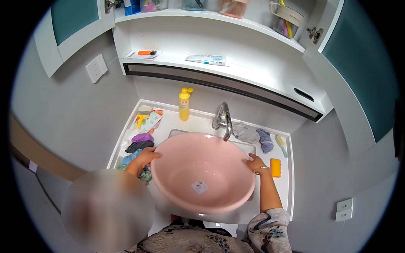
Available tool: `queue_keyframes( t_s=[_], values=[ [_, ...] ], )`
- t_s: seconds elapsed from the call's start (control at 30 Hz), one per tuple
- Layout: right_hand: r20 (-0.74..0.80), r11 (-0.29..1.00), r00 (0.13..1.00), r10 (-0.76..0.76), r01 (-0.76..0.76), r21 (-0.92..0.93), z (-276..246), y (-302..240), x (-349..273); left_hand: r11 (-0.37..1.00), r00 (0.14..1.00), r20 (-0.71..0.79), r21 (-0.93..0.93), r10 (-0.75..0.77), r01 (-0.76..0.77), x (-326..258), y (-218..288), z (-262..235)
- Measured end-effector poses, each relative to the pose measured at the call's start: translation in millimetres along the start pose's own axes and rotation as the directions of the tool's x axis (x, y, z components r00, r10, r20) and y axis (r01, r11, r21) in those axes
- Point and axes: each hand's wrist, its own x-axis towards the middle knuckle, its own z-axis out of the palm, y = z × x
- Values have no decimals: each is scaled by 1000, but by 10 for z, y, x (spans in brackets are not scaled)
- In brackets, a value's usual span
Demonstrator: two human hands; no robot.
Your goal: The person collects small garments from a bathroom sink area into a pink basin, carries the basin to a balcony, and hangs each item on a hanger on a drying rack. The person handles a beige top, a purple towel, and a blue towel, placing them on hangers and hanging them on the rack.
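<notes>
A large pink plastic basin (181,185) lies over the sink, with a small white label stuck to its inner bottom. Its left rim is gripped by my left hand (146,159), and my right hand (255,163) holds the right rim, a bracelet on that wrist. The fingers under the rim are partly hidden. Behind the basin, a chrome faucet (227,120) bends over the far rim. Close to my left hand lie crumpled cloths: purple (142,138), dark grey and blue-green. An orange block, perhaps soap or a sponge (275,168), rests just right of my right hand.
A yellow bottle (184,105) stands at the back of the white counter, left of the faucet. Flat packets (149,121) lie at the back left. Grey cloths (246,133) and a brush (281,145) sit at the right. Above, an open cabinet (202,25) holds containers, with doors swung out both sides.
</notes>
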Motion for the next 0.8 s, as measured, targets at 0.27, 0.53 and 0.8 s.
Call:
queue_keyframes(
  t_s=[0.27, 0.53, 0.8],
  values=[
    [-43, 600, 998, 38, 12, 800, -159, -284, -833, 998, 998, 50, -57, 43, -40, -166, -238, -224],
    [-285, 540, 955, 84, 197, 818, -693, 25, -1583, 875, 876, 107, -183, 470, -448, -55, -96, 729],
    [-124, 543, 987, 103, 49, 838, -279, 788, -852, 939, 952, 87, 160, 293, -304, 15, 532, 537]
  ],
)
